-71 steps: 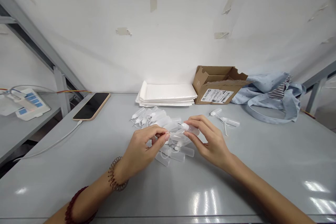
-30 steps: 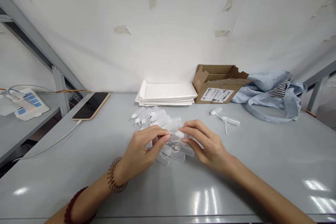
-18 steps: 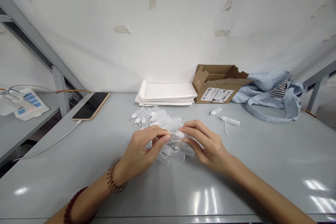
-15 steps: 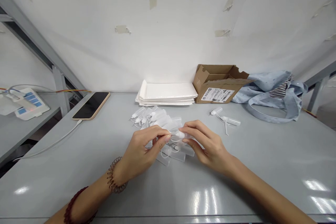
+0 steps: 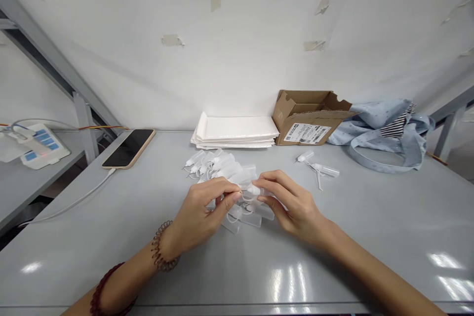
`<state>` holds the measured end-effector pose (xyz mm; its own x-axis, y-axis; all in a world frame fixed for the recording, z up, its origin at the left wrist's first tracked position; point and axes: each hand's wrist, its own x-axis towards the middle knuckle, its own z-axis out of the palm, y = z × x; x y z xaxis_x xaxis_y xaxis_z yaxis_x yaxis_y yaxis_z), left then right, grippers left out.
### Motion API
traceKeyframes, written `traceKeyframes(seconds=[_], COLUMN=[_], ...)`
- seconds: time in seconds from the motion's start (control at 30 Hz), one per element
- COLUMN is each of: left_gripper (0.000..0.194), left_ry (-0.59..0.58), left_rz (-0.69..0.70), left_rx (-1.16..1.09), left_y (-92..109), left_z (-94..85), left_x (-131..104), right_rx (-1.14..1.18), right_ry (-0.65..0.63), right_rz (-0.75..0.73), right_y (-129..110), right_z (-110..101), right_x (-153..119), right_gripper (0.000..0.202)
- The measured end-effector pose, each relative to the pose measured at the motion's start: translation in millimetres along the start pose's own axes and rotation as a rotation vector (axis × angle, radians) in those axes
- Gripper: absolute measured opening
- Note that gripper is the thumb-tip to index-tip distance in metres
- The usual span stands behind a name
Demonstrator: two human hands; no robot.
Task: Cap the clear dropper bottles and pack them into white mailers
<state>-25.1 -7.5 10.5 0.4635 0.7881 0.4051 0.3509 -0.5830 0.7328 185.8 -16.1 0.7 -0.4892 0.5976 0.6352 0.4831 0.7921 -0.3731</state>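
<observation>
Both hands meet over a pile of small translucent plastic bottles in the middle of the grey table. My left hand pinches the body of one small bottle between thumb and fingertips. My right hand grips the white cap end of that same bottle. Several more bottles lie under and behind my fingers. Two loose bottles with caps lie apart to the right.
A phone on a white cable lies at the left. A stack of white padded envelopes and an open cardboard box stand at the back wall. Light blue cloth is bunched at the right. A blue-and-white device sits on the left shelf.
My right hand has brought the white cap end in toward my left hand's fingertips, so the two hands are closer together. Since one second ago, almost nothing has moved.
</observation>
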Motion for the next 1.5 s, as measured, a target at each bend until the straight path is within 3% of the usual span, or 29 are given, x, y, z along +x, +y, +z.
traceKeyframes(seconds=[0.53, 0.83, 1.5], left_gripper=[0.013, 0.013, 0.013], left_ry=[0.018, 0.010, 0.004], left_rz=[0.108, 0.100, 0.158], left_rx=[0.048, 0.091, 0.115], left_y=[-4, -6, -9], left_z=[3.5, 6.4, 11.7], left_x=[-1, -5, -5], right_rx=[-0.085, -0.098, -0.172], right_ry=[-0.027, -0.033, -0.049], right_rz=[-0.021, -0.030, -0.065], right_y=[-1, -1, -2], right_z=[-2, 1, 7], right_x=[0, -3, -5], right_gripper=[0.028, 0.035, 0.029])
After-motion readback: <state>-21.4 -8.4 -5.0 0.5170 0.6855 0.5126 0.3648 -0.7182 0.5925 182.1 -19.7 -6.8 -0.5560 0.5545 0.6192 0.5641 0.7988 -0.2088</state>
